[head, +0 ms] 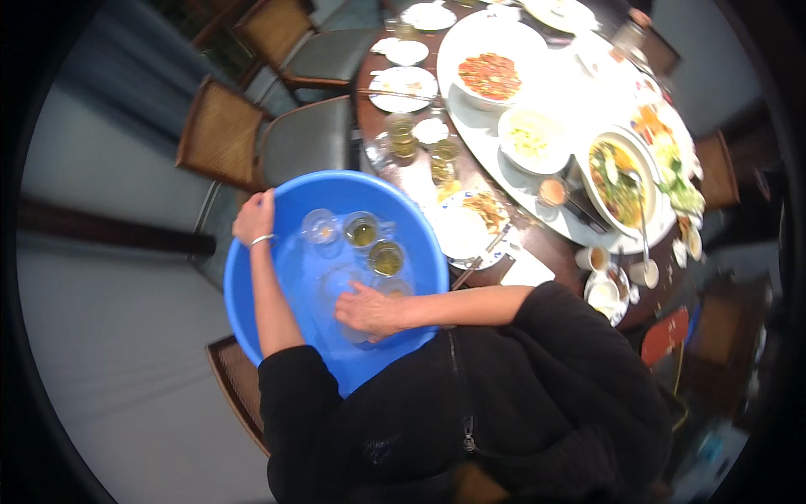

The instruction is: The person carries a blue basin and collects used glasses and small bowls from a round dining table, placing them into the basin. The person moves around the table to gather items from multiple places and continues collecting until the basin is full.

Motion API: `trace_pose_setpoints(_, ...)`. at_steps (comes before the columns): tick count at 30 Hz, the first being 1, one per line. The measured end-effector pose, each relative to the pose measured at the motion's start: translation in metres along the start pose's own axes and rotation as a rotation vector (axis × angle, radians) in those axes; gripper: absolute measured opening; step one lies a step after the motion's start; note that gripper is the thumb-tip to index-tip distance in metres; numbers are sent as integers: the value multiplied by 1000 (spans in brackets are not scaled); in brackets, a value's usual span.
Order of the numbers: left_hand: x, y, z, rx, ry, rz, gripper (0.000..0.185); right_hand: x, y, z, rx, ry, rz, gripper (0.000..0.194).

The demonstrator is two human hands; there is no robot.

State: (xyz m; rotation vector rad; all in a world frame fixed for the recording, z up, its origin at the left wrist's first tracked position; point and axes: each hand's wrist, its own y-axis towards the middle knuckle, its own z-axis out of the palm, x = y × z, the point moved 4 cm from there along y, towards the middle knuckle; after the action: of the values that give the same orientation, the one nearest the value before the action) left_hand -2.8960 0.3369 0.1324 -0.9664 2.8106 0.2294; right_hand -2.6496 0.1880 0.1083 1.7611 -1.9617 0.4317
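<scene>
My left hand [255, 217] grips the far left rim of a big blue plastic basin [337, 179] and wears a bracelet at the wrist. Inside the basin my right hand [371, 314] reaches low, over a clear drinking glass [356, 335]. The fingers hide most of that glass, so a firm grip on it cannot be told. Ahead of this hand stand a glass with greenish tea [385, 258] and another tea glass [361, 230]. An almost clear glass [320, 227] is farther left. One more glass [395, 288] shows partly behind my right wrist.
Right of the basin, a round wooden table [535, 233] carries a white turntable [469, 123] with a soup pot [620, 183] and food bowls. Near the basin are tea glasses [444, 160] and a used plate [485, 214] with chopsticks [482, 258]. Chairs [305, 138] stand beyond. A person's hand [640, 17] shows far right.
</scene>
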Motion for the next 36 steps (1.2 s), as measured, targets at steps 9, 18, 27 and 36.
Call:
trace_pose_setpoints(9,-31,83,54,66,-76,129,50,-68,19,-4,85,-327,60,64)
trace_pose_setpoints(18,-54,115,90,99,-140,157,51,-120,-196,-67,-1537,84,808,60)
trace_pose_setpoints(27,-80,113,74,99,-122,157,52,-179,-434,-36,-1723,-414,1715,101)
trace_pose_setpoints(36,-88,116,62,61,-111,153,51,-208,-488,-26,-1801,-466,1957,102)
